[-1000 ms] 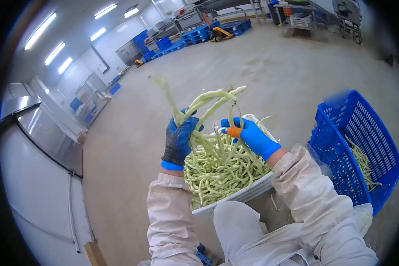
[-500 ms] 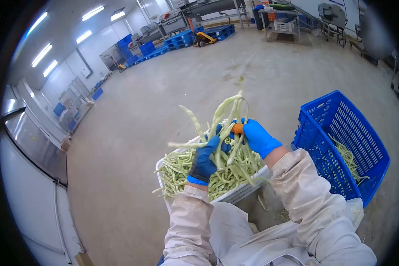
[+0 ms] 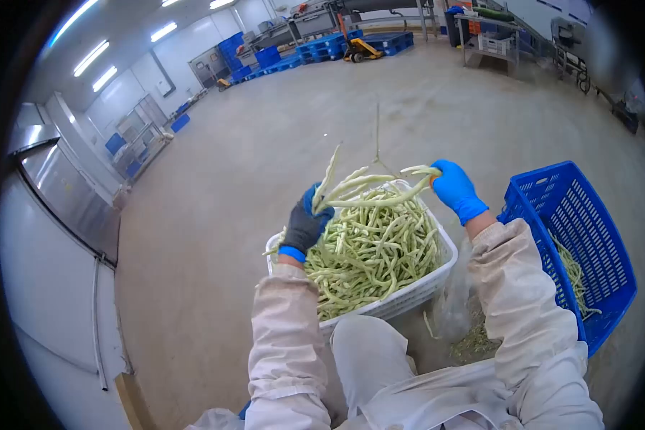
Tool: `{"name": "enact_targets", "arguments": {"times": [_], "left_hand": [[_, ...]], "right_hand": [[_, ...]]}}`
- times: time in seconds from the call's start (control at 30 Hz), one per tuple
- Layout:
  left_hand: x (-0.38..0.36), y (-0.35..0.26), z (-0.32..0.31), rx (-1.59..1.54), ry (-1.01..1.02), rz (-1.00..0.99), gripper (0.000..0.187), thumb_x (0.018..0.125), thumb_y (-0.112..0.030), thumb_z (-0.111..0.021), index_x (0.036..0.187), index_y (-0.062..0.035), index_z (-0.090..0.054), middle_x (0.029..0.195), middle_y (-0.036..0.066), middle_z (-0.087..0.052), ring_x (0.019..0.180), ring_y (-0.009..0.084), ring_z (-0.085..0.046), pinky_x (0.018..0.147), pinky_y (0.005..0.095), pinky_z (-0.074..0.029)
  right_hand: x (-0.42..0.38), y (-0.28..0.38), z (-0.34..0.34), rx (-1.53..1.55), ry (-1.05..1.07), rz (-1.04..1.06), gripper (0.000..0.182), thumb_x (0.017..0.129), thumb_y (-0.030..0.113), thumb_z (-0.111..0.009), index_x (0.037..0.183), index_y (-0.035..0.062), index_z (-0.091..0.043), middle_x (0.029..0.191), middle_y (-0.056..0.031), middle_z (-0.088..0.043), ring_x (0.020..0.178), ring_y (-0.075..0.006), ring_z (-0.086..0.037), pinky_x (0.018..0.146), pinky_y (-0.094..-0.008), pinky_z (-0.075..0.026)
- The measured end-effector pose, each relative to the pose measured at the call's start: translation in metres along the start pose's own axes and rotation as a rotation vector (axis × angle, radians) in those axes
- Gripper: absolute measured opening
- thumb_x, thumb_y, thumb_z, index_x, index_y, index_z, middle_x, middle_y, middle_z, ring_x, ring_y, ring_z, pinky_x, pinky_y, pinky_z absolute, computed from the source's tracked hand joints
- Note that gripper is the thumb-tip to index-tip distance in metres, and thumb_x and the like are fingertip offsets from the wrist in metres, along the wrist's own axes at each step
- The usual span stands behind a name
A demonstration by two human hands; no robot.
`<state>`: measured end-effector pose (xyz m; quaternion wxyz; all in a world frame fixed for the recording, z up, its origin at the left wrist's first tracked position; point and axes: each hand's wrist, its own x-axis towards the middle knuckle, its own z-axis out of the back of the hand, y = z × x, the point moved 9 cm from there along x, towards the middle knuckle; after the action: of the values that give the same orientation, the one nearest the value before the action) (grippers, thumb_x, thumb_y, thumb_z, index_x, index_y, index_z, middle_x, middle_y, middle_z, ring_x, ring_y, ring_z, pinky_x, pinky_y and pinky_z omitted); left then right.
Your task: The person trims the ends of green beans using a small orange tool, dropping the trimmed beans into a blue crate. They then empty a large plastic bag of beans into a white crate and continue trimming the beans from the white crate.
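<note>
My left hand (image 3: 308, 223), in a dark glove over a blue one, is closed around several long pale green beans (image 3: 351, 185) above the left side of a white crate (image 3: 390, 309). My right hand (image 3: 457, 192), in a blue glove with a bit of orange at the fingers, pinches the right ends of beans from this bunch. The beans stretch between both hands. Below them, a heap of green beans (image 3: 380, 251) fills the white crate. The tips of the right fingers are partly hidden.
To the right stands a blue slatted crate (image 3: 534, 208) with some beans (image 3: 572, 276) at its bottom. A clear plastic bag (image 3: 451, 312) and green scraps (image 3: 478, 344) lie by my leg. Far back are a yellow pallet jack (image 3: 363, 50), blue pallets (image 3: 322, 47) and a metal table (image 3: 489, 32).
My hands have moved apart, the left to the left and the right up and to the right. Fewer beans are now held up, and more of the heap shows. The view has shifted slightly.
</note>
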<state>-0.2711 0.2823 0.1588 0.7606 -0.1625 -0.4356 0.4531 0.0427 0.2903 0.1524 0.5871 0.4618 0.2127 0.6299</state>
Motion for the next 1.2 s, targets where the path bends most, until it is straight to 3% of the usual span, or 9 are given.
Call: {"name": "enact_targets", "arguments": {"times": [0.27, 0.33, 0.5, 0.77, 0.8, 0.87, 0.97, 1.0, 1.2], "left_hand": [[0.041, -0.081, 0.036, 0.549, 0.015, -0.221, 0.05, 0.069, -0.011, -0.064, 0.116, -0.0135, -0.05, 0.1, 0.017, -0.058, 0.09, 0.0302, -0.059, 0.08, 0.0369, -0.048], [0.042, -0.071, 0.03, 0.146, 0.134, 0.262, 0.049, 0.07, -0.008, -0.063, 0.117, -0.0098, -0.05, 0.096, 0.014, -0.06, 0.083, 0.0214, -0.061, 0.075, 0.0311, -0.049], [0.026, -0.076, -0.043, -0.779, 0.209, 0.248, 0.049, 0.076, -0.004, -0.057, 0.123, 0.0008, -0.044, 0.101, 0.011, -0.058, 0.092, 0.0207, -0.058, 0.077, 0.03, -0.048], [-0.042, -0.08, -0.151, -1.397, 0.288, 0.458, 0.036, 0.083, -0.005, -0.055, 0.118, -0.0014, -0.048, 0.108, 0.009, -0.058, 0.095, 0.0203, -0.058, 0.082, 0.0321, -0.047], [-0.04, -0.097, -0.124, -0.724, 0.163, -0.093, 0.036, 0.082, -0.003, -0.055, 0.117, -0.0008, -0.049, 0.107, 0.011, -0.058, 0.095, 0.0227, -0.058, 0.083, 0.0333, -0.047], [-0.067, -0.132, -0.123, -0.024, 0.025, -0.597, 0.035, 0.082, -0.002, -0.056, 0.116, -0.0002, -0.05, 0.107, 0.012, -0.058, 0.096, 0.0251, -0.058, 0.084, 0.0346, -0.046], [-0.074, -0.145, -0.131, -0.222, 0.009, -0.535, 0.034, 0.08, -0.001, -0.058, 0.113, 0.0014, -0.052, 0.104, 0.014, -0.058, 0.097, 0.0288, -0.058, 0.086, 0.0369, -0.045], [-0.064, -0.12, -0.15, -0.65, 0.217, -0.085, 0.032, 0.081, -0.003, -0.058, 0.112, 0.0013, -0.053, 0.103, 0.013, -0.059, 0.094, 0.027, -0.059, 0.084, 0.0361, -0.047], [-0.098, -0.1, -0.211, -1.192, 0.609, 0.658, 0.024, 0.085, -0.014, -0.059, 0.106, -0.0025, -0.054, 0.087, 0.007, -0.062, 0.076, 0.0174, -0.061, 0.068, 0.0308, -0.051]], "right_hand": [[-0.028, 0.099, 0.059, -0.445, -0.538, 0.501, 0.012, 0.074, 0.011, -0.055, 0.084, 0.0078, -0.06, 0.081, -0.0162, -0.062, 0.076, -0.0348, -0.059, 0.064, -0.0395, -0.046], [0.001, 0.058, 0.038, -0.137, -0.151, 0.267, 0.012, 0.072, 0.009, -0.056, 0.082, 0.0057, -0.061, 0.077, -0.0118, -0.062, 0.07, -0.0287, -0.06, 0.061, -0.0361, -0.046], [-0.017, 0.036, -0.02, 0.553, 0.227, -0.171, 0.016, 0.075, 0.007, -0.054, 0.088, 0.0014, -0.062, 0.08, -0.0045, -0.061, 0.066, -0.0138, -0.055, 0.061, -0.0262, -0.045], [-0.04, 0.018, -0.048, 1.187, 0.088, -0.244, 0.018, 0.076, 0.008, -0.057, 0.092, 0.0013, -0.062, 0.081, -0.0062, -0.061, 0.071, -0.0159, -0.057, 0.063, -0.029, -0.047], [-0.044, 0.014, -0.047, 1.271, 0.067, -0.258, 0.018, 0.076, 0.007, -0.056, 0.093, 0.0016, -0.062, 0.082, -0.0063, -0.061, 0.072, -0.0164, -0.057, 0.065, -0.0292, -0.047], [-0.056, 0.005, -0.042, 1.384, -0.032, -0.27, 0.02, 0.076, 0.005, -0.055, 0.095, 0.002, -0.061, 0.083, -0.0066, -0.06, 0.076, -0.0177, -0.057, 0.067, -0.0301, -0.048], [-0.068, -0.01, -0.043, 1.224, 0.038, -0.267, 0.021, 0.081, 0.008, -0.053, 0.1, 0.0016, -0.059, 0.093, -0.0078, -0.061, 0.085, -0.0182, -0.058, 0.076, -0.0303, -0.047], [-0.073, -0.014, -0.041, 1.198, 0.024, -0.252, 0.021, 0.082, 0.01, -0.054, 0.101, 0.0026, -0.058, 0.093, -0.0071, -0.06, 0.085, -0.0173, -0.057, 0.075, -0.0301, -0.047], [-0.089, -0.03, -0.027, 0.695, 0.042, -0.1, 0.029, 0.085, 0.019, -0.053, 0.105, -0.0008, -0.052, 0.093, -0.0146, -0.059, 0.083, -0.0199, -0.057, 0.074, -0.034, -0.046]]}}
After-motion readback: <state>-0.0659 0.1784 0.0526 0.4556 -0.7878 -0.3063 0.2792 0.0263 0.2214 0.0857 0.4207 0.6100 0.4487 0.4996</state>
